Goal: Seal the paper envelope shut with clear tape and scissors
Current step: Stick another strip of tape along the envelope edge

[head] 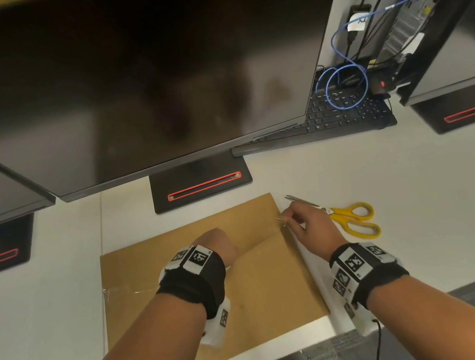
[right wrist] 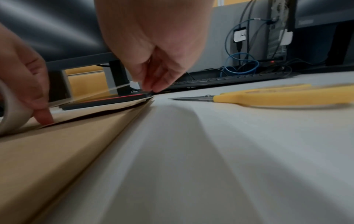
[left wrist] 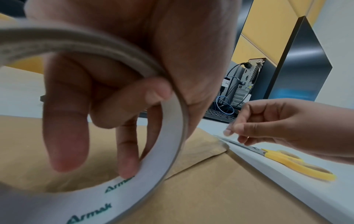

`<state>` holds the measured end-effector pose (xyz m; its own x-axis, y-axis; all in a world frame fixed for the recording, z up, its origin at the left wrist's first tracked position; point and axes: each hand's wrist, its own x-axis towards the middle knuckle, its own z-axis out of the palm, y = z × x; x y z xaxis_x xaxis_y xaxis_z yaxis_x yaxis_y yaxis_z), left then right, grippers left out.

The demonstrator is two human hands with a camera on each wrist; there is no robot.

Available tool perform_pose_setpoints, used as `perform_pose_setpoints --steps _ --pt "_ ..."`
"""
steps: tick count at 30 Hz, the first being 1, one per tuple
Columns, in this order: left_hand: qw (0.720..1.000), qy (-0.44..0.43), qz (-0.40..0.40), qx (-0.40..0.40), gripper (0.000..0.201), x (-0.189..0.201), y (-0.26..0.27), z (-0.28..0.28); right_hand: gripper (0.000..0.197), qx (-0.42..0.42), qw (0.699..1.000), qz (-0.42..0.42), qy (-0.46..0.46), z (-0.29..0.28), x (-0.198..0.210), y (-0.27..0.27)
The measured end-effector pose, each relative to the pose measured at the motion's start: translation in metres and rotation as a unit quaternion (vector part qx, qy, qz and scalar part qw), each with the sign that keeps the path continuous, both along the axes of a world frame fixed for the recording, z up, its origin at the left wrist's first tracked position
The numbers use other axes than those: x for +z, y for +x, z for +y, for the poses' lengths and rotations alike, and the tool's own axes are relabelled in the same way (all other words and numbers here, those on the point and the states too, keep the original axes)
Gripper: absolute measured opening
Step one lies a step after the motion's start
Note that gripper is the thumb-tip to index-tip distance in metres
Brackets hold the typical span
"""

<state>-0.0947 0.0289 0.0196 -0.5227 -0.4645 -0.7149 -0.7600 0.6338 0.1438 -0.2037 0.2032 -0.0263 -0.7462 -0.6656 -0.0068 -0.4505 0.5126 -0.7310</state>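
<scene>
Brown paper covers the near middle of the white desk (head: 420, 179): a large envelope (head: 264, 286) lying flat, its flap edge running across from left to right. The person's left hand (head: 219, 245) hovers over the middle of it, fingers curled round a roll of clear tape (left wrist: 168, 121) with green lettering inside its core; in the right wrist view one fingertip presses down on the paper at the flap edge. A strip of tape (right wrist: 99, 94) stretches from the roll toward the right, low over the flap. The right hand (head: 307, 224) pinches the free end of that strip between thumb and fingertips, right at the envelope's right edge; whether the end already touches the paper is hard to say, as that view is blurred.

Just right of the right hand, the yellow-handled scissors (head: 351, 218) lie flat on the desk, blades shut and pointing far-left, apart from the envelope. Beyond the envelope stands a dark monitor (head: 146, 69) on its black base (head: 198, 183). Further right lie a black keyboard (head: 345, 116) and a coiled blue cable (head: 346, 84).
</scene>
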Motion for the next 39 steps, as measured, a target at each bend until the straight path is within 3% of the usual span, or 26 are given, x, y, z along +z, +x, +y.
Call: perform_pose_setpoints --steps 3,11,17,21,23,30,39 --pt "1.0 -0.003 -0.001 -0.012 0.022 0.001 0.001 0.003 0.012 -0.042 0.994 -0.067 0.074 0.0 -0.002 -0.002" --pt "1.0 -0.002 0.007 0.0 0.019 -0.003 0.004 0.0 0.013 -0.082 0.99 -0.088 0.079 -0.007 -0.004 -0.003" --pt "1.0 0.014 0.004 -0.006 0.026 -0.001 0.006 -0.002 0.023 -0.05 0.997 -0.056 -0.018 -0.005 -0.007 0.002" --pt "1.0 0.011 0.004 -0.002 0.025 -0.001 0.005 -0.001 0.009 -0.045 0.996 -0.012 -0.07 -0.004 -0.01 0.005" --pt "1.0 0.011 0.005 0.0 0.026 -0.003 0.005 -0.001 0.007 -0.045 0.996 -0.03 -0.075 -0.005 -0.011 0.004" --pt "1.0 0.012 0.015 -0.006 0.028 -0.001 0.006 -0.002 0.007 -0.077 0.99 -0.115 0.036 -0.01 -0.014 -0.001" --pt "1.0 0.007 0.009 -0.006 0.026 0.0 0.008 -0.002 0.012 -0.085 0.989 -0.062 0.101 -0.023 -0.007 0.005"
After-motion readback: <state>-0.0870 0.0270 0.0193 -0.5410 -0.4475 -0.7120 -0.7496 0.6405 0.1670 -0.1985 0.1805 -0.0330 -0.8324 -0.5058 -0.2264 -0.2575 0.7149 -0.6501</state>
